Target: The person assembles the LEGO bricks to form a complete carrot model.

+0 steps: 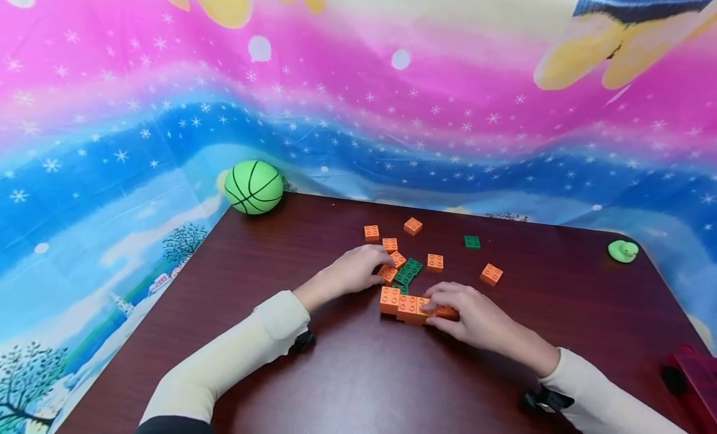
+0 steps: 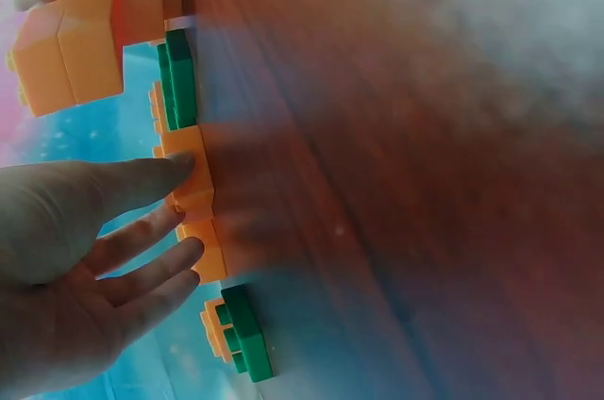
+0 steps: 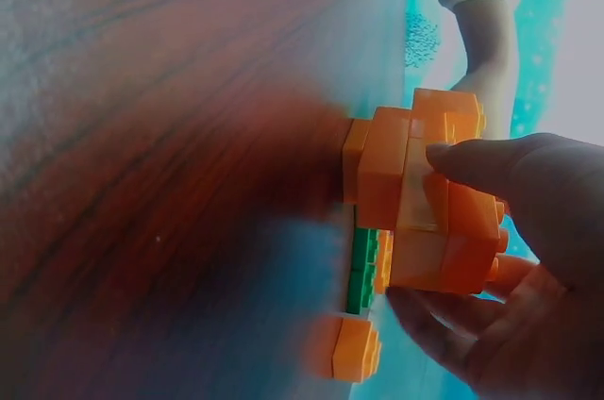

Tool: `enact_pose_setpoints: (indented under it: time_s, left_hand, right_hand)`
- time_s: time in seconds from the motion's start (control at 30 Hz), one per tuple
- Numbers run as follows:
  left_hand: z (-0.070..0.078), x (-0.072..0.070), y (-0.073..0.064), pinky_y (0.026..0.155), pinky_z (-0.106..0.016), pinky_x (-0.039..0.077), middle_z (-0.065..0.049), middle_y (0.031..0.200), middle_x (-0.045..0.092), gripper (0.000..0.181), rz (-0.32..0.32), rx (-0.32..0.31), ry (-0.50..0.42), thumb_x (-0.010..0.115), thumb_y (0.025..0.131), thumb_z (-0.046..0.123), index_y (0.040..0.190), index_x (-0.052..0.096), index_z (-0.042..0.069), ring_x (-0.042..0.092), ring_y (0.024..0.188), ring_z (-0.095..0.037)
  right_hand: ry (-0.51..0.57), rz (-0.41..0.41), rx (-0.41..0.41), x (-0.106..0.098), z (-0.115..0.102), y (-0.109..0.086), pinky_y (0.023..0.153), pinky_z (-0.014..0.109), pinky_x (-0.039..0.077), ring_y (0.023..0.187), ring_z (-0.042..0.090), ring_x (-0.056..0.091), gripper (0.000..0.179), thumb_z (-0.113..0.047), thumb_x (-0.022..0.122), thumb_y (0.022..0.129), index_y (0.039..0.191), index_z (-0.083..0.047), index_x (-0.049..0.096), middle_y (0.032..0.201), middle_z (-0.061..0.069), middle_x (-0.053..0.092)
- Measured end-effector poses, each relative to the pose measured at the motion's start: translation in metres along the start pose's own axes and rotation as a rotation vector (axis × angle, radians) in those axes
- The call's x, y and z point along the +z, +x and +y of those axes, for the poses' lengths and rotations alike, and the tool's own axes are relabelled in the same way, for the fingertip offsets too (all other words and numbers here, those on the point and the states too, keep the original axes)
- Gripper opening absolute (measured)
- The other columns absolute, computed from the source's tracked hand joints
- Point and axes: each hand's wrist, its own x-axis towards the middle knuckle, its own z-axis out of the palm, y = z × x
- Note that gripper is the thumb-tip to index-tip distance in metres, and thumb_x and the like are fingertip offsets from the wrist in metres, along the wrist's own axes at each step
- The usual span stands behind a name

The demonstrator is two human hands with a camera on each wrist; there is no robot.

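Several joined orange bricks form a stepped block point(image 1: 407, 304) near the table's middle. My right hand point(image 1: 473, 312) holds its right end; in the right wrist view the thumb presses its near face and the fingers lie behind the block point(image 3: 420, 258). My left hand point(image 1: 358, 269) is at the left of a cluster of loose bricks. Its thumb and forefinger are at a loose orange brick point(image 1: 388, 273), which the left wrist view shows beside the thumb point(image 2: 142, 181). Green bricks point(image 1: 409, 271) lie just right of that brick, partly behind the block.
Loose orange bricks point(image 1: 435, 262) and a small green brick point(image 1: 472, 241) lie farther back on the dark table point(image 1: 358, 372). A green ball point(image 1: 254, 187) is at the back left corner, a green toy duck point(image 1: 623, 251) at the back right. A patterned cloth point(image 1: 358, 129) hangs behind.
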Motion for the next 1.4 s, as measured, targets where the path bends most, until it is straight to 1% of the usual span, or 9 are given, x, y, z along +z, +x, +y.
enact_pose_setpoints:
  time_s: [0.13, 0.27, 0.5, 0.63, 0.73, 0.83, 0.97, 1.17, 1.4]
  left_hand:
    - [0.0, 0.001, 0.002, 0.101, -0.036, 0.054, 0.0, 0.123, 0.073, 0.03, -0.009, -0.006, -0.021, 0.077, 0.093, 0.02, 0.123, 0.073, 0.016, 0.067, 0.116, -0.017]
    - [0.0, -0.001, 0.001, 0.1, -0.035, 0.054, -0.002, 0.123, 0.073, 0.032, 0.005, -0.008, -0.036, 0.077, 0.094, 0.019, 0.125, 0.072, 0.013, 0.068, 0.114, -0.017]
    - [0.003, -0.008, -0.006, 0.093, -0.035, 0.055, -0.007, 0.124, 0.067, 0.037, 0.051, 0.042, -0.067, 0.072, 0.097, 0.023, 0.13, 0.068, 0.008, 0.065, 0.107, -0.019]
    - [0.008, -0.02, -0.011, 0.09, -0.034, 0.055, -0.004, 0.118, 0.069, 0.035, 0.098, 0.038, -0.16, 0.074, 0.096, 0.025, 0.127, 0.069, 0.01, 0.064, 0.101, -0.02]
    - [0.018, -0.029, -0.013, 0.087, -0.033, 0.057, -0.003, 0.116, 0.071, 0.035, 0.117, 0.074, -0.263, 0.073, 0.096, 0.025, 0.127, 0.068, 0.009, 0.066, 0.098, -0.018]
    - [0.03, -0.034, -0.013, 0.089, -0.033, 0.059, -0.005, 0.121, 0.073, 0.039, 0.079, 0.15, -0.338, 0.072, 0.097, 0.025, 0.132, 0.067, 0.008, 0.069, 0.101, -0.015]
    - [0.044, -0.038, -0.017, 0.092, -0.031, 0.058, -0.005, 0.127, 0.073, 0.042, -0.009, 0.208, -0.322, 0.072, 0.097, 0.026, 0.134, 0.067, 0.008, 0.07, 0.106, -0.013]
    - [0.053, -0.035, -0.021, 0.088, -0.025, 0.055, -0.001, 0.119, 0.075, 0.034, -0.078, 0.192, -0.281, 0.074, 0.095, 0.022, 0.126, 0.072, 0.01, 0.067, 0.099, -0.008]
    - [0.056, -0.025, -0.024, 0.079, -0.016, 0.052, 0.003, 0.112, 0.076, 0.032, -0.064, 0.137, -0.3, 0.077, 0.092, 0.023, 0.122, 0.074, 0.013, 0.064, 0.088, 0.0]
  right_hand:
    - [-0.003, 0.029, 0.011, 0.002, 0.0, -0.003, 0.09, 0.037, 0.059, 0.11, 0.013, 0.067, 0.02, -0.025, 0.08, 0.091, 0.109, -0.027, 0.074, 0.123, -0.001, 0.069]
    - [0.002, 0.068, 0.036, 0.001, 0.001, -0.006, 0.088, 0.034, 0.059, 0.106, 0.008, 0.067, 0.031, -0.026, 0.083, 0.088, 0.117, -0.024, 0.071, 0.119, -0.006, 0.07]
    - [0.001, 0.076, 0.081, -0.003, 0.005, -0.006, 0.09, 0.036, 0.06, 0.106, 0.009, 0.07, 0.042, -0.027, 0.084, 0.087, 0.125, -0.015, 0.07, 0.118, -0.005, 0.074]
    - [0.0, 0.047, 0.067, -0.003, 0.007, -0.004, 0.086, 0.033, 0.06, 0.1, 0.007, 0.07, 0.036, -0.03, 0.081, 0.089, 0.122, -0.019, 0.071, 0.116, -0.006, 0.075]
    - [0.004, 0.036, 0.061, -0.003, 0.008, -0.003, 0.083, 0.03, 0.059, 0.097, 0.005, 0.069, 0.032, -0.03, 0.081, 0.09, 0.12, -0.022, 0.072, 0.114, -0.007, 0.075]
    - [0.01, 0.041, 0.061, -0.003, 0.01, -0.004, 0.082, 0.029, 0.058, 0.097, 0.003, 0.069, 0.032, -0.028, 0.081, 0.09, 0.119, -0.021, 0.072, 0.114, -0.007, 0.075]
    - [0.011, 0.046, 0.056, -0.004, 0.01, -0.005, 0.079, 0.027, 0.057, 0.094, 0.002, 0.068, 0.032, -0.028, 0.081, 0.089, 0.119, -0.021, 0.072, 0.113, -0.007, 0.076]
    - [0.008, 0.045, 0.056, -0.005, 0.01, -0.003, 0.079, 0.026, 0.057, 0.093, 0.002, 0.067, 0.031, -0.029, 0.081, 0.09, 0.118, -0.021, 0.073, 0.111, -0.007, 0.076]
    - [0.001, 0.038, 0.063, -0.006, 0.009, -0.006, 0.075, 0.023, 0.055, 0.087, 0.0, 0.064, 0.032, -0.03, 0.082, 0.088, 0.118, -0.021, 0.073, 0.11, -0.006, 0.076]
